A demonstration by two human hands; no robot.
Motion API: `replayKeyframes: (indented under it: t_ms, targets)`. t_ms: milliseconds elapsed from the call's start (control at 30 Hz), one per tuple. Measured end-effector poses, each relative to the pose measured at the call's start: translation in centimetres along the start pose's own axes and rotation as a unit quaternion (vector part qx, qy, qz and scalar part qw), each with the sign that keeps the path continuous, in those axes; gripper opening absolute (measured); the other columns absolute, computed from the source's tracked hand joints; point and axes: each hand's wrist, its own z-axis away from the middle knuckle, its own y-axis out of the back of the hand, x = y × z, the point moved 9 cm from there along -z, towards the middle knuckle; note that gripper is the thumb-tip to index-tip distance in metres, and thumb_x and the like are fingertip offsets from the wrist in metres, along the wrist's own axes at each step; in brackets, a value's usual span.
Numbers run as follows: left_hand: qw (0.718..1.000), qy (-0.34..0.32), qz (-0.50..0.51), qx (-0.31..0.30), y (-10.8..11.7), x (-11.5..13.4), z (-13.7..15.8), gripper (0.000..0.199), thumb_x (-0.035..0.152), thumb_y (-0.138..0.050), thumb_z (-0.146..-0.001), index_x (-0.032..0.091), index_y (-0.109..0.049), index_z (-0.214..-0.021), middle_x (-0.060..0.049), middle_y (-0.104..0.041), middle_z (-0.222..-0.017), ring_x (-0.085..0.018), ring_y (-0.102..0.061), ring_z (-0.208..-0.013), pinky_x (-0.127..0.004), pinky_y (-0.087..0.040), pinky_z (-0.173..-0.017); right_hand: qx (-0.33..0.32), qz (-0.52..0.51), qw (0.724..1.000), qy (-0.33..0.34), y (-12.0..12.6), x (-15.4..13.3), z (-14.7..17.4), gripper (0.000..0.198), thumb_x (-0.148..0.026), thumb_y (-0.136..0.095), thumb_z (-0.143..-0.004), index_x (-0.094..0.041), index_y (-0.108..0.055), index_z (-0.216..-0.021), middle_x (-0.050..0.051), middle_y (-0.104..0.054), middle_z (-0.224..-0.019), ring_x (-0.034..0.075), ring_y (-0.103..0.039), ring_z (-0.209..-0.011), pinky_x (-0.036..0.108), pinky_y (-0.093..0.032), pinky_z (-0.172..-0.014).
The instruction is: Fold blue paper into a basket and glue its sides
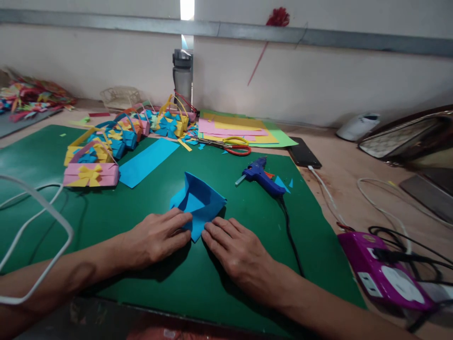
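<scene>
A folded piece of blue paper stands partly open on the green mat, with raised walls and a pointed flap toward me. My left hand grips its near left side, fingers closed at the edge. On the near right side, my right hand holds the paper with fingers bent and pressed together. Both thumbs are mostly hidden. Beyond my left hand lies a flat blue paper strip. A blue glue gun rests on the mat to the right of the folded paper.
Small paper baskets with bows line the back left. Scissors lie by stacked coloured sheets. A black phone and a purple power strip sit at right. A white curved frame crosses the left foreground.
</scene>
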Motion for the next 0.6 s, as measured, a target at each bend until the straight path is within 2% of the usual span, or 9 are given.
replayKeyframes:
  t_ms: [267,400,500,600]
  targets:
    - [1.0,-0.006,-0.018,-0.003,-0.2,0.1,0.1,0.026,0.013,-0.03,-0.094,0.011,-0.056,-0.094,-0.017,-0.056,-0.103,-0.021,-0.054,-0.087,-0.028,-0.05,-0.061,-0.074,-0.01,0.997,-0.02,-0.7,0.1,-0.6,0.03,-0.016,-0.047,-0.087,-0.017,-0.057,-0.115,0.012,-0.06,-0.112,0.026,-0.053,-0.101,0.044,-0.044,-0.085]
    - [0.999,0.016,-0.018,-0.034,-0.8,0.0,0.2,0.029,0.014,-0.03,-0.094,0.011,-0.058,-0.089,-0.016,-0.057,-0.102,-0.024,-0.052,-0.092,-0.031,-0.052,-0.063,-0.109,-0.015,0.994,-0.023,-1.1,0.1,-0.6,0.037,-0.018,-0.051,-0.085,-0.022,-0.052,-0.122,0.011,-0.059,-0.112,0.027,-0.052,-0.101,0.045,-0.042,-0.085]
    - [0.997,0.036,-0.062,-0.042,-0.9,0.0,0.5,0.029,0.012,-0.031,-0.093,0.011,-0.059,-0.086,-0.015,-0.058,-0.102,-0.025,-0.051,-0.092,-0.033,-0.051,-0.066,-0.114,-0.014,0.993,-0.018,-1.3,0.0,-0.6,0.04,-0.02,-0.053,-0.084,-0.022,-0.051,-0.124,0.012,-0.059,-0.112,0.029,-0.052,-0.103,0.047,-0.041,-0.085]
    - [0.992,0.045,-0.11,-0.037,-0.4,0.0,0.8,0.03,0.011,-0.029,-0.093,0.01,-0.059,-0.089,-0.014,-0.06,-0.096,-0.023,-0.053,-0.084,-0.032,-0.05,-0.062,-0.112,-0.006,0.994,-0.007,-1.3,-0.2,-0.8,0.041,-0.02,-0.053,-0.083,-0.02,-0.051,-0.124,0.012,-0.059,-0.11,0.03,-0.051,-0.104,0.046,-0.041,-0.086]
